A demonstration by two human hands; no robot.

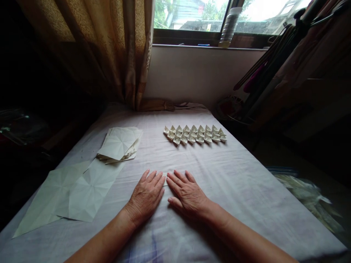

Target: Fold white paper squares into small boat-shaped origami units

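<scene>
My left hand [146,196] and my right hand [187,193] lie palm down side by side on the pale cloth [233,182], fingers stretched out and fingertips almost meeting. A small scrap of white paper [165,183] peeks out between the fingertips; most of it is hidden under the hands. Beyond the hands, two rows of several small folded paper pieces [195,134] sit on the cloth. To the left lies a stack of creased paper squares [120,144], and nearer me lie large creased sheets [74,191].
A curtain [120,54] hangs at the back left beside a window sill with a plastic bottle [229,25]. Dark clutter and hanging straps [274,62] stand at the right. A plastic bag [307,193] lies low beyond the cloth's right edge.
</scene>
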